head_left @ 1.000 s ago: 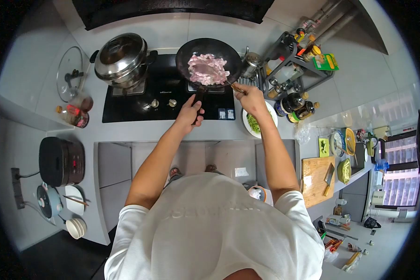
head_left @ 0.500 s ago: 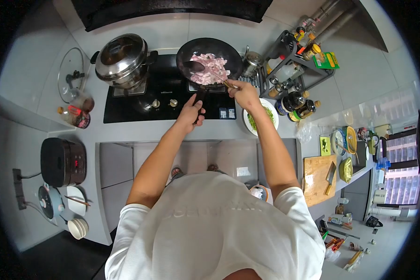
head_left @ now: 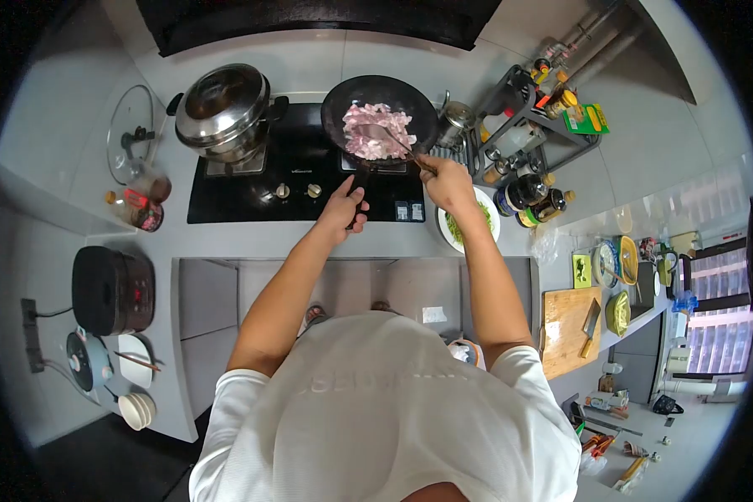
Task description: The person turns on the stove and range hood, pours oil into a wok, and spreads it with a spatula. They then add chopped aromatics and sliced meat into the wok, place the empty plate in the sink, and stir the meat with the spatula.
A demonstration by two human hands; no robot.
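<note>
A black wok [head_left: 336, 121] rests on the right burner of the black gas stove [head_left: 251, 201]. Pale pink pieces of raw-looking meat [head_left: 386, 144] lie in its middle. My left hand [head_left: 344, 207] is wrapped round the wok's dark handle [head_left: 361, 186]. My right hand [head_left: 448, 181] is closed on the handle of a spatula [head_left: 403, 147], whose blade sits among the meat, partly hard to make out. Just below my right forearm stands a white plate [head_left: 444, 233] of cut green vegetables [head_left: 454, 227], partly covered by the arm.
A lidded steel pot [head_left: 226, 109] occupies the left burner. Sauce bottles [head_left: 525, 194] and a dark spice rack [head_left: 510, 92] stand right of the wok. Farther right, a knife [head_left: 591, 322] lies on a wooden cutting board [head_left: 560, 326]. A rice cooker [head_left: 113, 289] sits at left.
The spatula's blade has moved from the wok's left side into the meat, and my right hand has shifted slightly right and down. My left hand keeps its hold on the wok handle.
</note>
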